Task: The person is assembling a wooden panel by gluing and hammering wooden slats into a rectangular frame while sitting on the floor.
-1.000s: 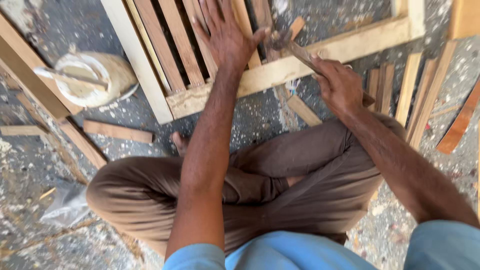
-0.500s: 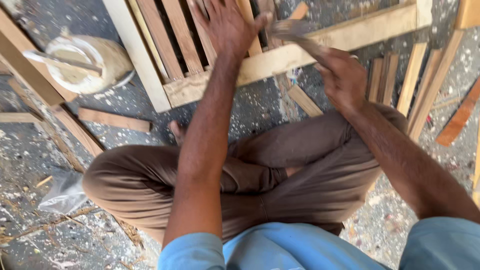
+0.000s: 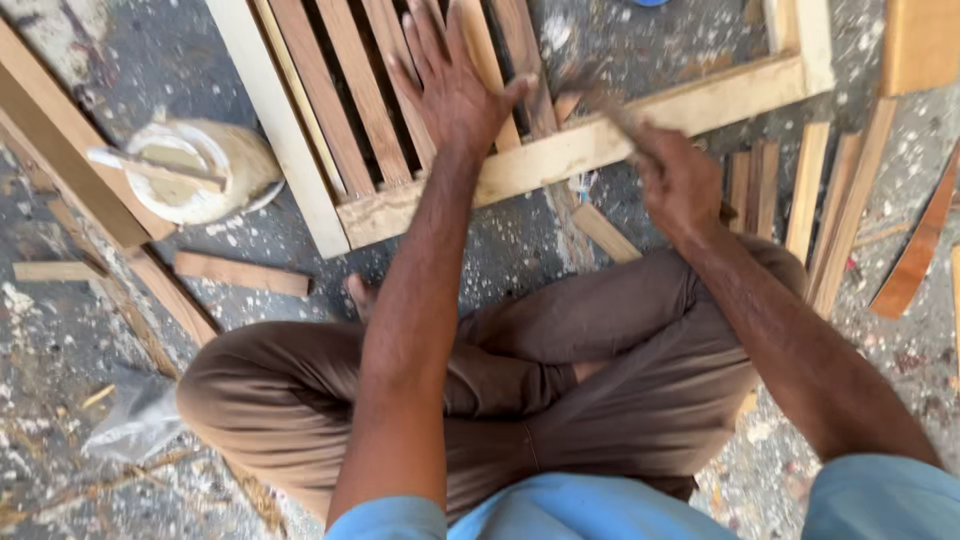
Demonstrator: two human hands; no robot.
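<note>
A person sits cross-legged on a concrete floor (image 3: 520, 250) strewn with chips, two hands at work on one slatted wooden frame (image 3: 560, 155). The left hand (image 3: 452, 85) lies flat and wide open on the frame's slats, fingers spread, gripping nothing. The right hand (image 3: 682, 180) is closed around the handle of one hammer (image 3: 600, 95), blurred, just above the frame's lower rail. About five brown slats show within the frame. Left of the frame stands one round pale pot (image 3: 200, 170) with a stick across its mouth. Right of the frame lie some five loose strips (image 3: 808, 190) side by side; one short offcut (image 3: 242, 273) lies below the frame's left corner. The person's forearms cover part of the rail.
</note>
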